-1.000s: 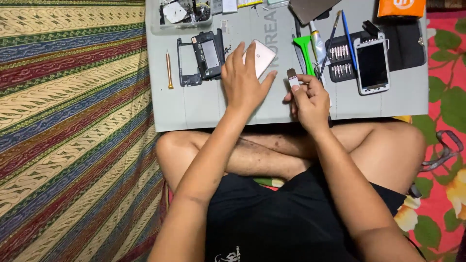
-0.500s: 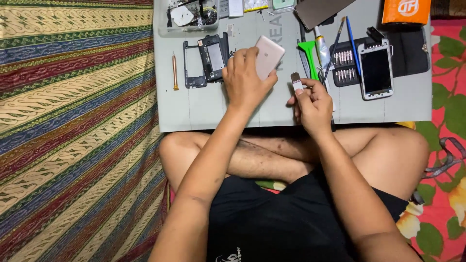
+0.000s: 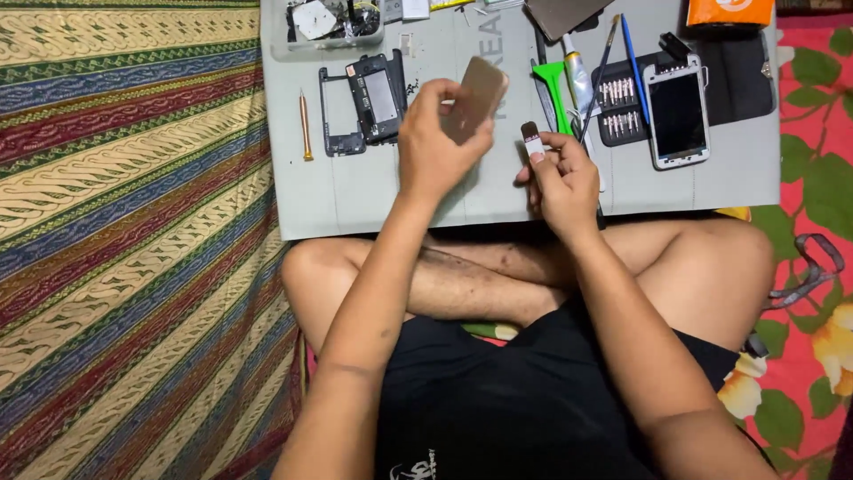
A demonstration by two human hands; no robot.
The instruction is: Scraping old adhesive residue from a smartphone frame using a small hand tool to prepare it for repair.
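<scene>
— Where's the phone back cover [image 3: 477, 96]?
— Lifted off the grey mat [image 3: 373, 191], pinched in the left hand [image 3: 435, 147], long axis running toward one o'clock.
— And the right hand [image 3: 562, 178]?
— Closed on a small brush-tipped tool [image 3: 530, 139], which sits just at three o'clock of the cover, nearer than anything else.

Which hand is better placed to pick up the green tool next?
Right hand, probably: it is beside the green tool, though it pinches a small part. Left hand holds the phone cover.
</scene>
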